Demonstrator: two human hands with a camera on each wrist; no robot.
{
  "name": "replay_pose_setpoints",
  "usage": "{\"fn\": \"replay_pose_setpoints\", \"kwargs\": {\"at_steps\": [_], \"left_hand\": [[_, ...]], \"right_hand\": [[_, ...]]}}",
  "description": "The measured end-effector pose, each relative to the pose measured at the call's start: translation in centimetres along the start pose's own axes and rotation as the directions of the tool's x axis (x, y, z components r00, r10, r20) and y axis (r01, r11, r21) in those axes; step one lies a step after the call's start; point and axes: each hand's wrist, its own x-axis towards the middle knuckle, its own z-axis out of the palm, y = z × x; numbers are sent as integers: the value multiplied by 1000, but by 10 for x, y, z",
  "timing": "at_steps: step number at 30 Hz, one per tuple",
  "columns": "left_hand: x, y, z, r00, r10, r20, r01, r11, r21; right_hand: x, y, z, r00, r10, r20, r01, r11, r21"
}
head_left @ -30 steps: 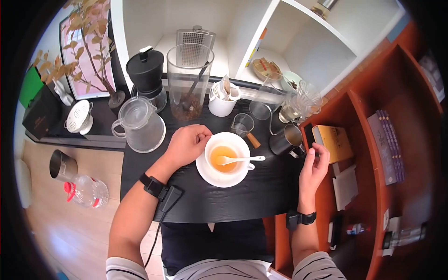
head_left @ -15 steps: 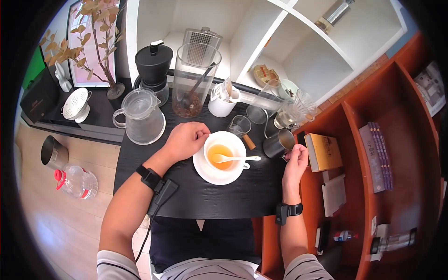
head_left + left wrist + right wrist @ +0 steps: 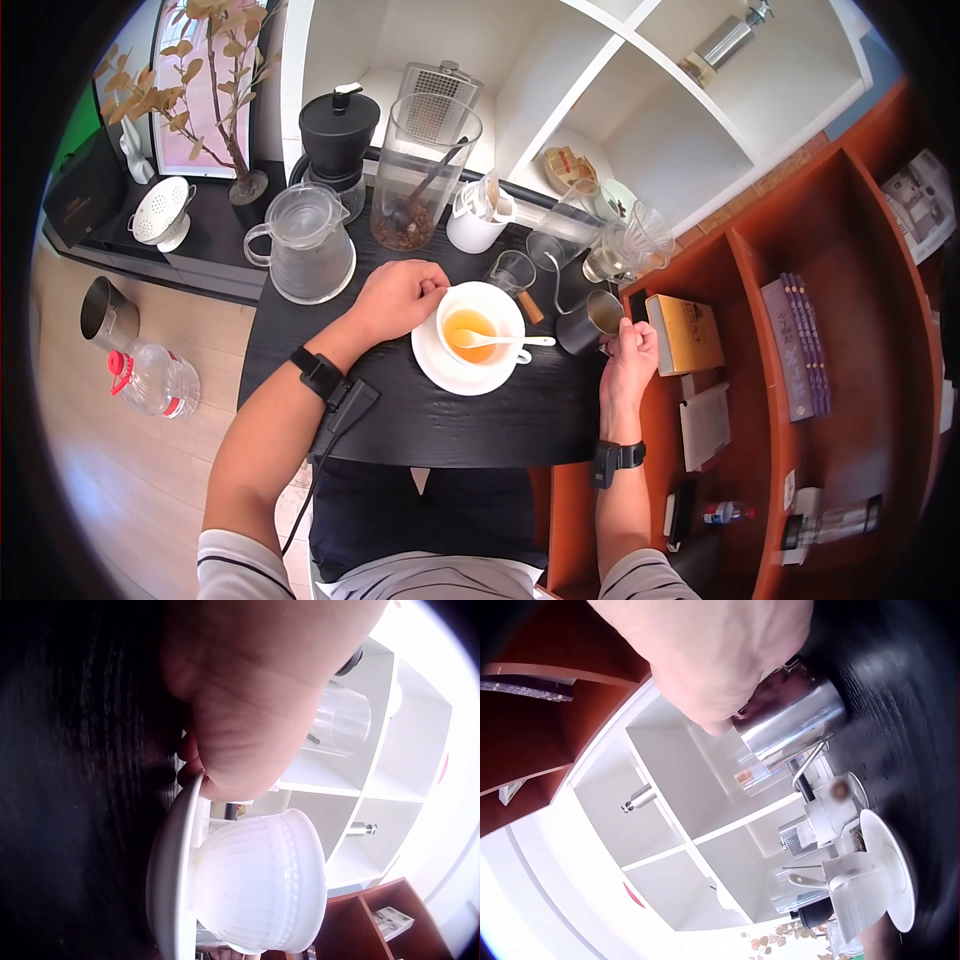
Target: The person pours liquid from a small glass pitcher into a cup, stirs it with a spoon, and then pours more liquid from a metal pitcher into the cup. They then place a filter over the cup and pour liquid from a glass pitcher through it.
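My left hand (image 3: 400, 300) pinches the rim of a white saucer (image 3: 436, 374) between thumb and fingers. On the saucer stands a ribbed white cup (image 3: 262, 881) with amber liquid (image 3: 468, 322) inside. A white spoon (image 3: 520, 341) leans in it, its handle jutting right over the rim. To the right, my right hand (image 3: 630, 365) grips the handle of a grey metal gooseneck kettle (image 3: 578, 328). The kettle's thin spout points away from that hand. In the right wrist view my palm and fingers hide most of the handle.
Behind the cup are a small glass pitcher with a wooden handle (image 3: 530, 306), a white canister (image 3: 474, 230) and a tall glass cylinder (image 3: 405, 235). A glass server (image 3: 305, 260) and a black grinder (image 3: 338, 135) stand at left. A reddish bookshelf (image 3: 750, 270) borders the right side.
My right hand has moved left onto the kettle's handle and its fingers have curled round it. The left hand keeps its hold on the saucer. The head view has shifted somewhat.
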Motion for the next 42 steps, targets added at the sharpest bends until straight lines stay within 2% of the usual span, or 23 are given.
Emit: {"fn": "replay_pose_setpoints", "kwargs": {"at_steps": [3, 7, 10, 13, 18, 24, 28, 30, 33, 37, 42], "left_hand": [[1, -1, 0, 1000, 11, 7, -11, 1000, 16], [0, -2, 0, 1000, 14, -2, -14, 1000, 9], [0, 1, -1, 1000, -14, 16, 14, 1000, 11], [0, 2, -1, 1000, -22, 15, 22, 1000, 10], [1, 0, 0, 998, -44, 39, 43, 999, 18], [1, 0, -1, 999, -36, 38, 36, 999, 9], [1, 1, -2, 999, -28, 36, 28, 999, 22], [1, 0, -1, 999, -36, 40, 35, 999, 15], [1, -1, 0, 1000, -4, 1, 4, 1000, -14], [1, -1, -1, 1000, 12, -5, -12, 1000, 9], [1, -1, -1, 1000, 10, -1, -10, 1000, 22]], "right_hand": [[-6, -12, 5, 1000, -5, 23, 4, 1000, 30], [-4, -31, 9, 999, -36, 30, 38, 998, -46], [1, -44, 6, 990, -66, 123, 88, 980, -178], [-5, -63, 21, 984, -72, 162, 97, 984, -151], [7, -80, 21, 970, -67, 235, 128, 959, -252], [9, -102, 42, 962, -79, 261, 165, 930, -327], [21, -107, 44, 963, -47, 266, 142, 927, -348], [27, -106, 45, 951, -102, 292, 221, 886, -409], [20, -119, 59, 959, -41, 280, 159, 897, -412], [28, -123, 58, 951, -42, 306, 185, 871, -455], [40, -126, 59, 944, -92, 318, 244, 843, -480]]}}
